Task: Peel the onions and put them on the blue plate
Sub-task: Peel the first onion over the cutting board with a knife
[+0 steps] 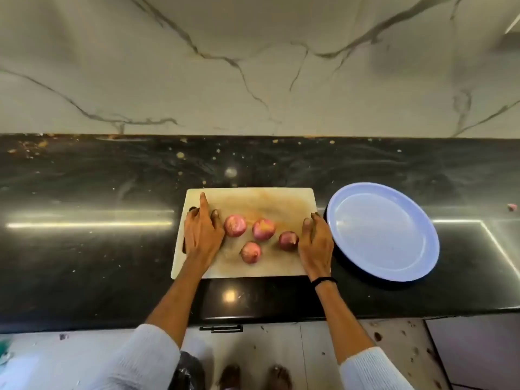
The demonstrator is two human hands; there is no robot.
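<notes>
Four small red onions (263,229) sit in a loose cluster on the pale cutting board (253,198), all still in their skins, so peeling has not begun. The blue plate (333,220) lies on the dark counter (112,249) at three o'clock from the board, just beside its right edge, with nothing on it. The left hand (202,235) rests flat on the board at nine o'clock of the cluster, forefinger straight toward twelve, holding nothing. Its thumb side is close against the leftmost onion (235,226), though contact is hard to confirm from this angle. The right hand (316,243) rests at three o'clock, fingers loosely bent and empty, just beside the rightmost onion (288,240). The bulbs look firm, light and round, so they will likely roll if nudged. The papery skin is probably brittle and slick, apt to tear in flakes. A sound hold would be one hand cupping the belly while the other pinches loose skin at the tip or root end.
</notes>
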